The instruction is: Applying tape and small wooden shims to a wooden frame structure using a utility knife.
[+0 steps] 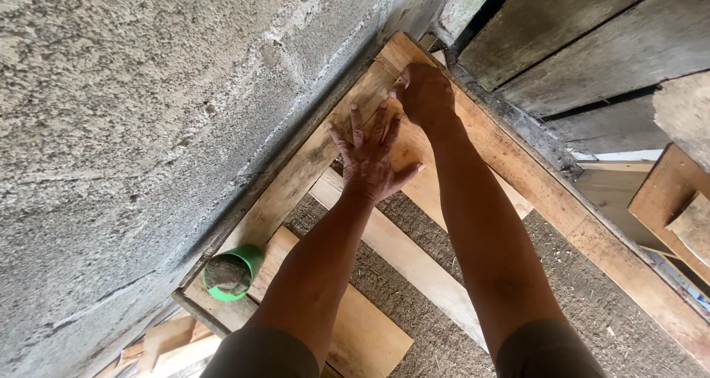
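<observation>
My left hand (371, 156) lies flat, fingers spread, on a light wooden plank (296, 182) that runs along the foot of a rough grey block wall (148, 104). My right hand (423, 93) is curled with its fingers pressed down on the far end of the same planking, near the corner. I cannot see anything held in it. Both forearms reach forward from the bottom of the view.
A green pipe end (233, 273) filled with grey mortar sits by the wall at lower left. More planks (414, 263) lie across a coarse fibre mat (592, 304). Dark weathered boards (584, 45) stand at upper right, and loose wood pieces (677, 200) at the right edge.
</observation>
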